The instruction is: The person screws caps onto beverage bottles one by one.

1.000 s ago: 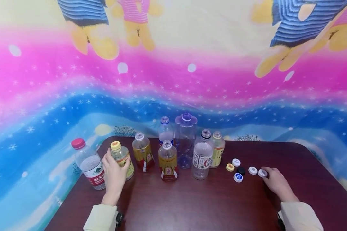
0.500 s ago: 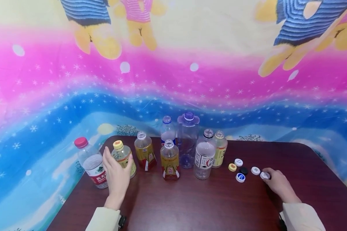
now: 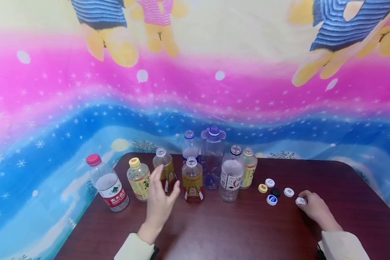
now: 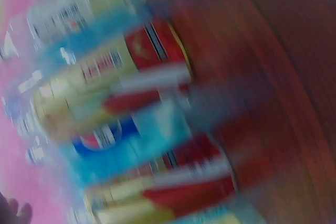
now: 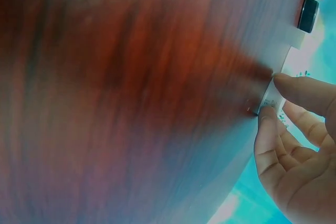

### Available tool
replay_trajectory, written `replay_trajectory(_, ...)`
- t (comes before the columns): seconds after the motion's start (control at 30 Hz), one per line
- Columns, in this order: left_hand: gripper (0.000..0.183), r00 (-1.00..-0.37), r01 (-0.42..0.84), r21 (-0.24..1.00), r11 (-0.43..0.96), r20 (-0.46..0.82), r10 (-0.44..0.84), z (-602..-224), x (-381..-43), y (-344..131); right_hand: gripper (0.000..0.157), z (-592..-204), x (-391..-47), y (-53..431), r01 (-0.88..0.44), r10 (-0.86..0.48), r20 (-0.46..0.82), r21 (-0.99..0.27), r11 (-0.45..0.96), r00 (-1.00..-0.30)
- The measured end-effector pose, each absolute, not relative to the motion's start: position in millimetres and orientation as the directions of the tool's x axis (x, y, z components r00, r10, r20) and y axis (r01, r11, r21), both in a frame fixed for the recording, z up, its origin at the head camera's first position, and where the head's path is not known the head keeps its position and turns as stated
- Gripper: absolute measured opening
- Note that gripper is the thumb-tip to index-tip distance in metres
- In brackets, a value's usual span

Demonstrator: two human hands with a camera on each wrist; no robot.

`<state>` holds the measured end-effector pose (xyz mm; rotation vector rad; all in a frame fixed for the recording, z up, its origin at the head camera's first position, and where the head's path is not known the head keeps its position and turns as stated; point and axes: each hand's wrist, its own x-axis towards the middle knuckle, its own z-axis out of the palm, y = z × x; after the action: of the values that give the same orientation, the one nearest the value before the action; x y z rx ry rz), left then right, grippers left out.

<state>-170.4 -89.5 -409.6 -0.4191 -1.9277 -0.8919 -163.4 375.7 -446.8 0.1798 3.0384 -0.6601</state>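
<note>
My right hand (image 3: 319, 210) pinches a white bottle cap (image 3: 300, 201) between thumb and fingers, low over the dark wooden table; the right wrist view shows the same cap (image 5: 272, 98) at the fingertips. My left hand (image 3: 160, 202) is in the air with fingers spread, holding nothing, in front of a gold-and-red labelled bottle (image 3: 167, 173) that has no cap. Left of it stands a bottle with a yellow cap (image 3: 139, 182). A second gold-and-red bottle (image 3: 193, 184), uncapped, is just right of the hand. The left wrist view is blurred.
A water bottle with a red cap (image 3: 111, 187) stands far left. Uncapped bottles, including a tall purple one (image 3: 212, 159) and a clear one (image 3: 230, 180), stand mid-table. Loose caps lie to their right: yellow (image 3: 263, 188), black (image 3: 275, 192), blue (image 3: 272, 200) and white (image 3: 289, 192).
My left hand has let go of the yellow-capped bottle and moved right. My right hand has drawn the white cap slightly away from the other caps.
</note>
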Motion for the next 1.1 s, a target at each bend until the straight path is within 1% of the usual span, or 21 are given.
replay_trajectory(0.03,0.064,-0.528,0.606,0.433,0.667,0.846,-0.069,-410,-169,-83,0.030,-447,-163,376,0.120,0.106,-0.056,-0.408,0.905,-0.993)
replay_trajectory(0.07,0.066,-0.572,0.588,0.467,0.661,0.817,-0.068,-410,-168,-77,0.030,-446,-163,376,0.124,0.108,-0.062,-0.406,0.905,-0.992)
replay_trajectory(0.17,0.079,-0.755,0.481,0.619,0.621,0.652,-0.065,-408,-166,-61,0.033,-446,-162,377,0.138,0.116,-0.079,-0.403,0.905,-0.990)
replay_trajectory(0.23,0.088,-0.857,0.387,0.706,0.593,0.513,-0.051,-406,-167,-54,0.035,-446,-161,377,0.138,0.118,-0.075,-0.395,0.908,-0.990)
replay_trajectory(0.3,0.094,-0.916,0.311,0.760,0.570,0.400,-0.035,-406,-170,-50,0.036,-445,-159,377,0.129,0.114,-0.060,-0.384,0.914,-0.992)
replay_trajectory(0.37,0.096,-0.935,0.282,0.786,0.550,0.354,-0.027,-407,-175,-48,0.035,-444,-157,376,0.117,0.107,-0.048,-0.381,0.917,-0.993)
replay_trajectory(0.43,0.096,-0.941,0.270,0.794,0.544,0.337,-0.025,-408,-180,-47,0.034,-441,-156,374,0.107,0.099,-0.040,-0.385,0.917,-0.994)
replay_trajectory(0.57,0.095,-0.946,0.262,0.803,0.535,0.323,-0.021,-411,-187,-48,0.034,-430,-152,367,0.096,0.096,-0.021,-0.410,0.907,-0.995)
replay_trajectory(0.63,0.094,-0.949,0.256,0.807,0.532,0.315,-0.021,-414,-190,-48,0.033,-425,-149,361,0.071,0.090,0.025,-0.415,0.907,-0.996)
replay_trajectory(0.8,0.087,-0.943,0.259,0.803,0.537,0.330,-0.039,-419,-194,-49,0.032,-410,-143,342,0.018,0.076,0.125,-0.415,0.910,-0.989)
replay_trajectory(1.0,0.081,-0.928,0.268,0.792,0.548,0.365,-0.073,-421,-193,-50,0.039,-395,-136,318,-0.039,0.055,0.213,-0.410,0.911,-0.975)
replay_trajectory(1.1,0.078,-0.931,0.260,0.804,0.535,0.357,-0.083,-421,-191,-51,0.042,-388,-133,308,-0.047,0.058,0.229,-0.430,0.901,-0.972)
